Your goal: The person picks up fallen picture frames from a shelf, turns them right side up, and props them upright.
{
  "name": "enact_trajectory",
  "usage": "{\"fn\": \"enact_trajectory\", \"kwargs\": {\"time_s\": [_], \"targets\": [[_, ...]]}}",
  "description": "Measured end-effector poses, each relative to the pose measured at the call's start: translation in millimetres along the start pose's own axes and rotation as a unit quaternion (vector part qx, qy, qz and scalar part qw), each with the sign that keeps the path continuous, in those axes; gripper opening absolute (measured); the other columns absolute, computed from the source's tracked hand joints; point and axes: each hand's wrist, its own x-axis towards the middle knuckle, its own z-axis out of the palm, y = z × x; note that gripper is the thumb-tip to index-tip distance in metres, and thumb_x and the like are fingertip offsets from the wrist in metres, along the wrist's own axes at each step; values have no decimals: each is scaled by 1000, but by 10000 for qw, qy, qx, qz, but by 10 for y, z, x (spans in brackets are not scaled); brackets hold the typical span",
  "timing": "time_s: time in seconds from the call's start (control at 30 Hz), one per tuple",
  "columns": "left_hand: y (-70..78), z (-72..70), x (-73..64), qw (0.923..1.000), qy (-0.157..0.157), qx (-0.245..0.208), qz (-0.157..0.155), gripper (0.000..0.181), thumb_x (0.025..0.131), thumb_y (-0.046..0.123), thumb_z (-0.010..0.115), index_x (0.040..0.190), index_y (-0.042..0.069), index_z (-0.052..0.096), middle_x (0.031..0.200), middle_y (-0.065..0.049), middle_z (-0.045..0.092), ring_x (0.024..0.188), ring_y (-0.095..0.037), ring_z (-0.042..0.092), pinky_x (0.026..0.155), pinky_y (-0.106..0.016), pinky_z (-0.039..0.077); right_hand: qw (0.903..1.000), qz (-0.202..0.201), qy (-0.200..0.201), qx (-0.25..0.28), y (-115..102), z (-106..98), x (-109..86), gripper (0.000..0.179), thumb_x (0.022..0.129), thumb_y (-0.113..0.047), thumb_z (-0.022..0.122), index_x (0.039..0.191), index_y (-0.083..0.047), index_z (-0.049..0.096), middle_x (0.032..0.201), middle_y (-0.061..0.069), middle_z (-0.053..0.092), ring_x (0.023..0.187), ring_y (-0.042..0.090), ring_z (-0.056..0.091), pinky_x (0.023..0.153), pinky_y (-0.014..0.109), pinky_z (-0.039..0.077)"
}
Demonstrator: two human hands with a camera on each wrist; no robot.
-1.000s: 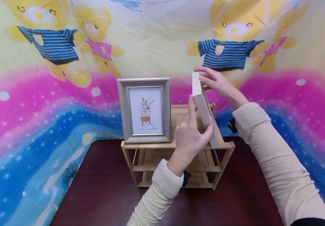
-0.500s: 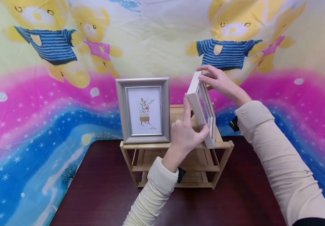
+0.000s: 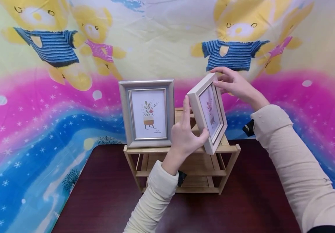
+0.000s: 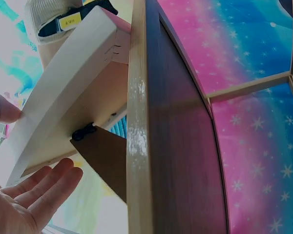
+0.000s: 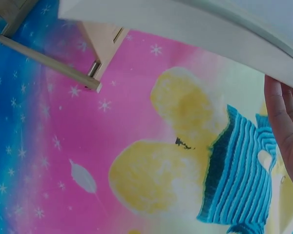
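A white picture frame [image 3: 200, 110] with a plant picture stands tilted on the top of a wooden rack [image 3: 182, 173], angled partly toward the head camera. My left hand [image 3: 183, 137] holds its left side, index finger up along the edge and thumb at the lower front. At the upper right corner my right hand [image 3: 237, 84] pinches the frame, thumb in front and fingers behind. The left wrist view shows the frame's back with a brown support leg [image 4: 105, 158] folded out, and the left hand's other fingers [image 4: 56, 192] extended behind it.
A silver-grey picture frame [image 3: 171, 113] with a similar plant picture stands upright on the rack's left half, close beside my left hand. Under the rack is a dark red table [image 3: 97, 194]. A bear-print cloth [image 3: 155, 38] hangs behind.
Both hands have turned the white frame from nearly edge-on, bringing its picture into view. Its left edge swung left, with my left hand following; my right hand shifted slightly right.
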Motion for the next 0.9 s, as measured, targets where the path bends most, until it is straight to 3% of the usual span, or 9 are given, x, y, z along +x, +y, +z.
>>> {"fn": "enact_trajectory", "kwargs": {"time_s": [0.2, 0.43, 0.7, 0.9], "targets": [[-18, -14, 14, 9990, 146, -412, 117, 91, 68, 15, 66, 143, -3, 16, 110, -17, 54, 64, -16, 58, 52, -13, 42, 9998, 100, 167, 39, 26, -68, -90, 47, 91, -24, 55, 135, -19, 39, 114, 11, 53, 93, 18, 58, 78, 30, 50], [-52, -31, 19, 9956, 20, -938, 51, 83, 69, 5, 63, 140, -5, 23, 95, -16, 55, 59, -16, 60, 51, -17, 48, 9991, -273, 221, 219, 101, -126, -178, 47, 90, -14, 55, 134, -14, 41, 111, 6, 56, 92, 15, 59, 72, 23, 51], [-88, -93, 44, 9958, -186, -867, -214, 79, 70, 1, 62, 140, -4, 26, 97, -15, 54, 60, -15, 58, 54, -23, 51, 9965, -643, 338, 420, 170, -167, -282, 47, 88, -3, 56, 133, -11, 43, 106, 0, 58, 92, 12, 59, 71, 21, 51], [-115, -138, 65, 9962, -285, -711, -419, 75, 71, 1, 62, 138, -2, 31, 100, -15, 55, 67, -18, 60, 56, -22, 51, 9925, -893, 395, 730, 212, -196, -376, 49, 85, 5, 55, 131, -10, 46, 104, 1, 60, 89, 13, 61, 68, 23, 52]]}}
